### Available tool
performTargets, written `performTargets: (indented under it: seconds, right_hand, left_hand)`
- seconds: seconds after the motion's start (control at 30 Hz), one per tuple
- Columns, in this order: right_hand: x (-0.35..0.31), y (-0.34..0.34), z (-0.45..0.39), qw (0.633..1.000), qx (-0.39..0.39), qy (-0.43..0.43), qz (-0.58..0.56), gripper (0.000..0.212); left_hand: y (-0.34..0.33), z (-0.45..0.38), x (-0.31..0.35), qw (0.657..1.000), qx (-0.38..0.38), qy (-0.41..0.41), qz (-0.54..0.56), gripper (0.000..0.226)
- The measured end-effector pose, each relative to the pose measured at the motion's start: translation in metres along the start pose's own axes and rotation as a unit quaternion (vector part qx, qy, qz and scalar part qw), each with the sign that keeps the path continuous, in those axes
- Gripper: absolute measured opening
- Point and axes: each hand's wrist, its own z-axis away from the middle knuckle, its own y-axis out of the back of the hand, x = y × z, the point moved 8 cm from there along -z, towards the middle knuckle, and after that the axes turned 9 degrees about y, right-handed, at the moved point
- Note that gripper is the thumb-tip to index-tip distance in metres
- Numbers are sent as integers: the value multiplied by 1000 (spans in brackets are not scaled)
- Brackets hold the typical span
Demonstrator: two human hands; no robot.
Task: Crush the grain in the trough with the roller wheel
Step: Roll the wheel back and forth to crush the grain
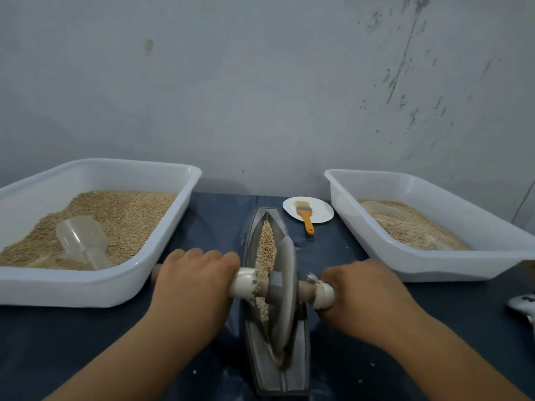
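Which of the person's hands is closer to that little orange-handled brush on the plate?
The right hand. It grips the roller's handle just right of the trough, with the brush beyond it, slightly to its left. The left hand grips the other handle, across the trough.

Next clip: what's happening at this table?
A person is crushing grain in a narrow trough. The left hand and right hand each grip one end of the roller wheel axle; the wheel sits in the trough's near half. A white tub of grain stands on each side.
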Motion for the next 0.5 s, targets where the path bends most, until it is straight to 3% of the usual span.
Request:
performTargets:
  seconds: [0.1,0.3,0.5]
  right_hand:
    - [-2,3,-9,999,-7,30,-30,22]
    - [4,0,-37,999,3,-42,-2,21]
    - [7,1,-3,999,18,-23,19,25]
  left_hand:
    - [-9,6,-12,1000,-14,6,4,40]
    - [-29,-17,-23,994,-46,88,-35,16]
    - [-11,11,-26,999,-19,30,4,37]
